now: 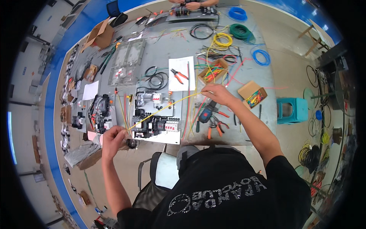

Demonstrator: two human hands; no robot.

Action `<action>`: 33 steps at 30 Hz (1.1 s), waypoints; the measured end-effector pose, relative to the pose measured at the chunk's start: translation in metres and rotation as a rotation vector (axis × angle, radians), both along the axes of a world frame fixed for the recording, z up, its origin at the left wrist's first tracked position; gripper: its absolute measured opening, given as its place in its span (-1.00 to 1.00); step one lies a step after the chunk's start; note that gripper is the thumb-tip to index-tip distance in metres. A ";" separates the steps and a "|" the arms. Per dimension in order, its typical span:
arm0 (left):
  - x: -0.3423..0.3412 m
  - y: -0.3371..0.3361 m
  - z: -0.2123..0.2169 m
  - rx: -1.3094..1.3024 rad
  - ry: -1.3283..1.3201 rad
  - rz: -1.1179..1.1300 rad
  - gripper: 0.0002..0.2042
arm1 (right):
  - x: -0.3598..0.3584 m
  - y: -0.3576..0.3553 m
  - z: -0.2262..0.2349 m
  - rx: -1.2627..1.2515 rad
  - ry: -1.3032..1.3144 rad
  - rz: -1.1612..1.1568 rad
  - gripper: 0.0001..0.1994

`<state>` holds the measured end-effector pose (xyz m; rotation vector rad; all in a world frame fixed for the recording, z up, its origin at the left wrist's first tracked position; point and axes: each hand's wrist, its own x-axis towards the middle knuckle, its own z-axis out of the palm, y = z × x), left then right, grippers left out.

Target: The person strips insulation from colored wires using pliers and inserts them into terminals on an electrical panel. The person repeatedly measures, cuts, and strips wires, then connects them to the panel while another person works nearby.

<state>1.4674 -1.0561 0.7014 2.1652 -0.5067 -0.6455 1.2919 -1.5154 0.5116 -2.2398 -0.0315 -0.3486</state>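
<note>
From my seat far off, I have both hands on the yellow wire [169,107]: the left hand [113,142] has its grip pinched narrow on the lower end, and the right hand [219,94] has its grip closed on the upper stretch. The wire runs in a nearly straight slant between them, over the white mounting plate [167,140] with its black and white switchgear on the grey counter [164,49]. Near my right hand I see a blue-and-black tool [206,114] and orange-handled pliers [216,128].
</note>
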 end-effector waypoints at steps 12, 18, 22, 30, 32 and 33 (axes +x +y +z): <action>0.182 0.021 -0.120 0.128 -0.173 -0.334 -0.78 | 0.125 0.181 -0.046 0.139 0.409 0.250 -0.77; 0.211 0.046 -0.264 -0.213 0.138 0.483 -0.52 | 0.142 0.229 -0.102 0.121 0.405 -0.161 -0.82; 0.168 0.011 -0.324 -0.352 0.682 0.672 -0.52 | 0.146 0.237 -0.123 0.092 0.417 -0.184 -0.84; 0.189 -0.005 -0.373 -0.395 0.883 0.678 -0.71 | 0.147 0.251 -0.142 0.132 0.408 -0.159 -0.85; 0.193 -0.007 -0.382 -0.335 0.894 0.635 -0.75 | 0.143 0.251 -0.149 0.124 0.446 -0.149 -0.85; 0.193 -0.006 -0.386 -0.303 0.900 0.614 -0.78 | 0.141 0.248 -0.153 0.107 0.483 -0.139 -0.85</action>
